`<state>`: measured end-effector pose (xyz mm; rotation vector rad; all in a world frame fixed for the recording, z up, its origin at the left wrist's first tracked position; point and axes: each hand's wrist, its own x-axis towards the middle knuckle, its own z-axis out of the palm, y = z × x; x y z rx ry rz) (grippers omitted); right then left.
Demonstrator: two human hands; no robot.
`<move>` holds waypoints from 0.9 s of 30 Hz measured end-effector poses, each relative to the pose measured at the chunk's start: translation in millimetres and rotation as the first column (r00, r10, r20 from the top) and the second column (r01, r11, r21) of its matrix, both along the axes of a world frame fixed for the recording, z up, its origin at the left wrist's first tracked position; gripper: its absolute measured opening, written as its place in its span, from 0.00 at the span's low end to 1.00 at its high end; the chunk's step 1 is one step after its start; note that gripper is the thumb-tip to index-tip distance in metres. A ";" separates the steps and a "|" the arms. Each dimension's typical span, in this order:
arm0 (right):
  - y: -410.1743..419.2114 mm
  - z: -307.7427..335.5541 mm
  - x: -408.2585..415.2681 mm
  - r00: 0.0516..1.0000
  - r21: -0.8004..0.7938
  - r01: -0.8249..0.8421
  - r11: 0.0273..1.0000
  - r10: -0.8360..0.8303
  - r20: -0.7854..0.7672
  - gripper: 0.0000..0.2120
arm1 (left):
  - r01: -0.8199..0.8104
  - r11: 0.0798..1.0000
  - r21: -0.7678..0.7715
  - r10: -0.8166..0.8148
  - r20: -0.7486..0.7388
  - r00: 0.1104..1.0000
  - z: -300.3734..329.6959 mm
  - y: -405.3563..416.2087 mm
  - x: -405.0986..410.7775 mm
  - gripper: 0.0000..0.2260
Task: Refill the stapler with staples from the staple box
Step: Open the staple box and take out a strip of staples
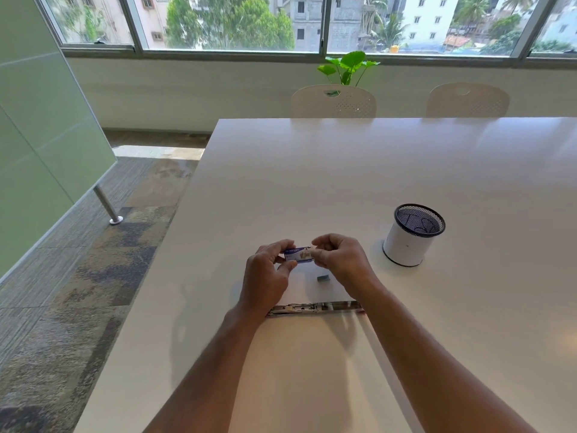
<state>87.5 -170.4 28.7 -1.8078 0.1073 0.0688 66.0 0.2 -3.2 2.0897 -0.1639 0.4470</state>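
A small blue and white staple box (298,255) is held just above the white table (343,170) between both hands. My left hand (268,273) pinches its left end and my right hand (342,259) grips its right end. A short grey strip of staples (321,278) lies on the table just below the box. The stapler (315,307) lies flat and swung open nearer to me, its metal channel facing up, partly hidden behind both wrists.
A white pen holder (412,234) with a black mesh rim stands to the right of my hands. Two white chairs (333,101) and a green plant (348,67) are beyond the table's far edge. The table's left edge drops to carpet.
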 end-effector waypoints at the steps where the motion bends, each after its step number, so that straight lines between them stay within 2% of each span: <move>1: -0.1 -0.4 0.0 1.000 -0.007 0.003 1.000 -0.003 0.007 0.06 | 0.000 1.000 -0.004 0.000 -0.001 1.000 0.0 0.3 -0.1 0.18; 5: -0.6 -0.2 -0.9 0.999 -0.051 0.013 0.999 -0.011 0.041 0.07 | 0.004 1.000 -0.002 -0.004 0.003 1.000 0.9 -0.3 -1.1 0.17; 11: 6.5 3.4 -3.3 0.989 -0.255 0.007 0.967 0.030 0.141 0.10 | -0.006 1.000 0.029 0.007 -0.008 1.000 4.5 -2.4 -0.1 0.17; 15: 8.1 2.6 -2.2 0.986 -0.338 0.012 0.941 0.045 0.161 0.10 | -0.006 0.994 0.108 0.007 -0.005 1.000 10.3 -6.4 0.1 0.16; 21: 14.1 -5.8 2.8 0.981 -0.420 0.033 0.907 0.050 0.185 0.11 | 0.029 0.966 0.257 -0.006 -0.088 0.996 13.4 -10.9 8.0 0.17; 27: 14.3 -8.7 8.0 0.984 -0.477 0.021 0.878 0.068 0.168 0.12 | 0.057 0.950 0.307 -0.009 -0.153 0.988 17.0 -12.6 12.5 0.17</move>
